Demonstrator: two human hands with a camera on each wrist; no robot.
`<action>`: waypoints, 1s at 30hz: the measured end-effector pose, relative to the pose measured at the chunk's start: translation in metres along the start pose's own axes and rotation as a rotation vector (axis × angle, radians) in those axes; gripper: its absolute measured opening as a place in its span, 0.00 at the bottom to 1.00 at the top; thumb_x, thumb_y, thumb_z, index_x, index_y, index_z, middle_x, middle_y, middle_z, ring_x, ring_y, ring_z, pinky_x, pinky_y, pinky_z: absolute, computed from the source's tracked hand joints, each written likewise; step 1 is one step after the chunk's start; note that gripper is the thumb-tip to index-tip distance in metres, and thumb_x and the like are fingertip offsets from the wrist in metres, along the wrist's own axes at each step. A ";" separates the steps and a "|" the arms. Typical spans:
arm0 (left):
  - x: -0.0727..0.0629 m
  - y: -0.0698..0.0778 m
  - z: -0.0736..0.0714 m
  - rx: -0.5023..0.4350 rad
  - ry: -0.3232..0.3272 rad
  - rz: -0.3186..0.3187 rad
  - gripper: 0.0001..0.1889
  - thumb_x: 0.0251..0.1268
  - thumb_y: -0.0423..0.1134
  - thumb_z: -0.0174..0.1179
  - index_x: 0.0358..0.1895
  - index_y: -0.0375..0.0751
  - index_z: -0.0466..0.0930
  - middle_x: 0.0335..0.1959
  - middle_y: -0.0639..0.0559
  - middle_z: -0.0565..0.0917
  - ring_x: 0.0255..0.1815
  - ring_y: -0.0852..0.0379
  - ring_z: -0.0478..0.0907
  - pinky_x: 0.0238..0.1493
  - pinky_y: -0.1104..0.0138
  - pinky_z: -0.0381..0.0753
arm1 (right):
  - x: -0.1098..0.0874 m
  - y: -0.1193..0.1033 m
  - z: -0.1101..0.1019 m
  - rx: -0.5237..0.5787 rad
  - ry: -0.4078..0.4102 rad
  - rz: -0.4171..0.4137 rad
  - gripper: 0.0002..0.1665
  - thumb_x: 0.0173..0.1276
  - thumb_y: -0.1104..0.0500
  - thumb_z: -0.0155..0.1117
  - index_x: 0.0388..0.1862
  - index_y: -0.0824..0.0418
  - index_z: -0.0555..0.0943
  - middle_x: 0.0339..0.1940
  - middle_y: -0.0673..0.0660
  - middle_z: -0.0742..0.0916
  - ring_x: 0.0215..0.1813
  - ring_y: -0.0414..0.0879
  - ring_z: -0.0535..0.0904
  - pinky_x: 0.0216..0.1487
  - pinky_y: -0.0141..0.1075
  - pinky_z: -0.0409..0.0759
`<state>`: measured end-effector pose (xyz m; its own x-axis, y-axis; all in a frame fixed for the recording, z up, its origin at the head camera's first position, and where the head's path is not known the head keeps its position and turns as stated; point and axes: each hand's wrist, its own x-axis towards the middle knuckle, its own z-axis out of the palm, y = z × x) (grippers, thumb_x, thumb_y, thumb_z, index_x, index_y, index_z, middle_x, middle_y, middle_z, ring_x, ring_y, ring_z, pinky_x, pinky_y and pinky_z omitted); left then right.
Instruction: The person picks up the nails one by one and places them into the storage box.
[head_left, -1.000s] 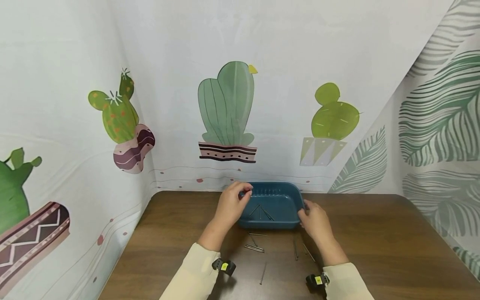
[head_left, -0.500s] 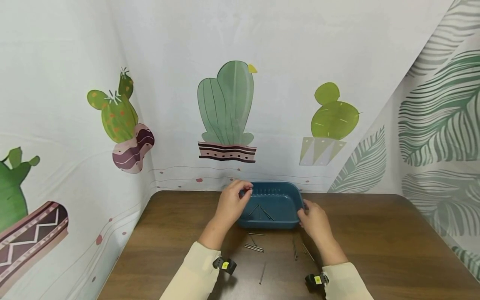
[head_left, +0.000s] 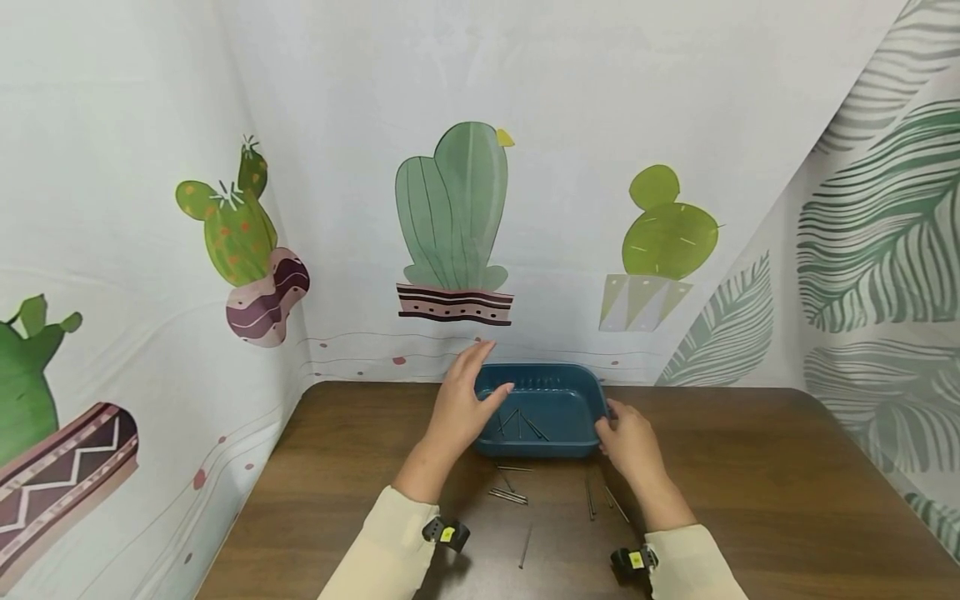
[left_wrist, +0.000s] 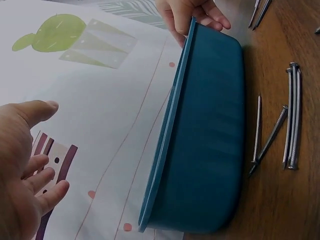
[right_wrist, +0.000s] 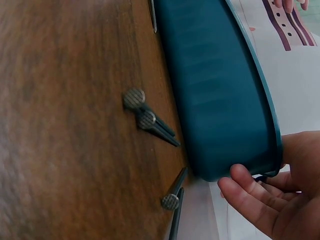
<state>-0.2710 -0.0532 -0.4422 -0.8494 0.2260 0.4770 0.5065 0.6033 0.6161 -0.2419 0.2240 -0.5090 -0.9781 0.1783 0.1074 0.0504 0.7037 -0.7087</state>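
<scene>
Cactus-print cloth (head_left: pixel 566 167) backs the worktop (head_left: pixel 750 467); at its far edge sits the tray (head_left: pixel 536 450), nails (head_left: pixel 508 497) inside and before it; left hand (head_left: pixel 459 408), pinched earlier, now spreads its grip, empty; right hand (head_left: pixel 633 443) still grips the tray's right end.

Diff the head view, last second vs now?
Left hand: thumb and fingers were together over the left end of the tray; now they are spread, holding nothing visible. What looks like one more nail shows inside the tray's left end, apparently just let go. Unchanged: right hand gripping the tray's right end, loose nails on the table.
</scene>
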 end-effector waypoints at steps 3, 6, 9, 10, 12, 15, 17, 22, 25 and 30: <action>-0.001 0.000 -0.001 0.002 -0.013 0.000 0.37 0.66 0.50 0.68 0.77 0.51 0.64 0.76 0.45 0.67 0.78 0.45 0.63 0.73 0.46 0.69 | 0.000 0.000 0.000 0.000 0.001 -0.004 0.30 0.71 0.62 0.53 0.68 0.78 0.70 0.54 0.76 0.81 0.25 0.42 0.85 0.27 0.32 0.83; -0.002 0.000 -0.001 0.003 -0.028 -0.004 0.38 0.66 0.50 0.68 0.77 0.52 0.63 0.77 0.44 0.66 0.79 0.44 0.62 0.74 0.46 0.69 | 0.000 0.000 -0.001 0.001 0.000 -0.008 0.30 0.71 0.62 0.53 0.68 0.78 0.70 0.55 0.77 0.81 0.25 0.42 0.85 0.26 0.32 0.83; -0.003 0.001 -0.001 -0.002 -0.039 -0.014 0.38 0.67 0.51 0.67 0.77 0.52 0.62 0.77 0.45 0.66 0.79 0.44 0.61 0.74 0.45 0.68 | 0.000 0.000 0.000 0.005 -0.001 -0.008 0.30 0.71 0.62 0.53 0.68 0.78 0.70 0.55 0.77 0.81 0.26 0.42 0.85 0.26 0.32 0.83; -0.004 0.001 -0.001 -0.004 -0.043 -0.017 0.38 0.67 0.51 0.66 0.78 0.52 0.62 0.77 0.46 0.65 0.79 0.44 0.61 0.74 0.44 0.68 | 0.000 0.000 0.000 0.007 -0.002 -0.008 0.30 0.71 0.62 0.53 0.68 0.78 0.70 0.55 0.77 0.81 0.26 0.42 0.85 0.26 0.32 0.83; -0.005 0.002 -0.001 -0.005 -0.053 -0.026 0.38 0.68 0.52 0.65 0.78 0.52 0.61 0.78 0.47 0.65 0.79 0.44 0.60 0.74 0.43 0.67 | 0.000 0.000 0.000 0.007 -0.003 -0.007 0.30 0.71 0.62 0.53 0.68 0.78 0.69 0.55 0.77 0.81 0.26 0.42 0.85 0.26 0.32 0.83; -0.007 0.002 -0.002 -0.001 -0.071 -0.033 0.39 0.68 0.53 0.64 0.79 0.52 0.60 0.78 0.49 0.64 0.80 0.44 0.59 0.76 0.43 0.65 | 0.000 0.000 0.000 0.007 -0.005 -0.007 0.30 0.71 0.62 0.53 0.68 0.78 0.69 0.55 0.77 0.80 0.26 0.42 0.85 0.26 0.32 0.84; -0.009 0.003 -0.002 0.002 -0.086 -0.039 0.39 0.68 0.54 0.64 0.79 0.53 0.59 0.78 0.51 0.64 0.81 0.45 0.58 0.77 0.43 0.62 | 0.000 0.000 0.000 0.007 -0.005 -0.007 0.30 0.71 0.62 0.53 0.68 0.78 0.69 0.55 0.77 0.80 0.25 0.42 0.85 0.26 0.32 0.84; -0.015 0.003 -0.003 0.010 -0.110 -0.026 0.39 0.68 0.54 0.64 0.79 0.53 0.59 0.78 0.50 0.65 0.80 0.45 0.59 0.77 0.44 0.63 | 0.001 0.001 0.000 0.004 0.002 -0.015 0.30 0.71 0.62 0.53 0.68 0.77 0.70 0.53 0.75 0.81 0.25 0.42 0.85 0.26 0.31 0.83; -0.018 0.003 -0.004 0.018 -0.119 -0.010 0.38 0.69 0.53 0.64 0.78 0.51 0.61 0.76 0.48 0.67 0.78 0.46 0.62 0.75 0.46 0.67 | 0.001 0.001 0.000 -0.003 0.006 -0.020 0.30 0.71 0.62 0.53 0.68 0.77 0.70 0.52 0.75 0.81 0.25 0.42 0.84 0.26 0.31 0.82; -0.025 0.002 -0.005 0.027 -0.133 0.015 0.37 0.68 0.53 0.65 0.77 0.50 0.63 0.75 0.49 0.69 0.77 0.47 0.65 0.73 0.48 0.70 | 0.001 0.001 0.001 0.010 -0.004 -0.011 0.31 0.71 0.62 0.53 0.68 0.78 0.69 0.54 0.75 0.80 0.25 0.42 0.85 0.27 0.31 0.83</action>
<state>-0.2481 -0.0619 -0.4495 -0.8550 0.3335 0.3972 0.5163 0.6193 0.5915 -0.2430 0.2246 -0.5102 -0.9793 0.1678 0.1129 0.0374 0.6990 -0.7141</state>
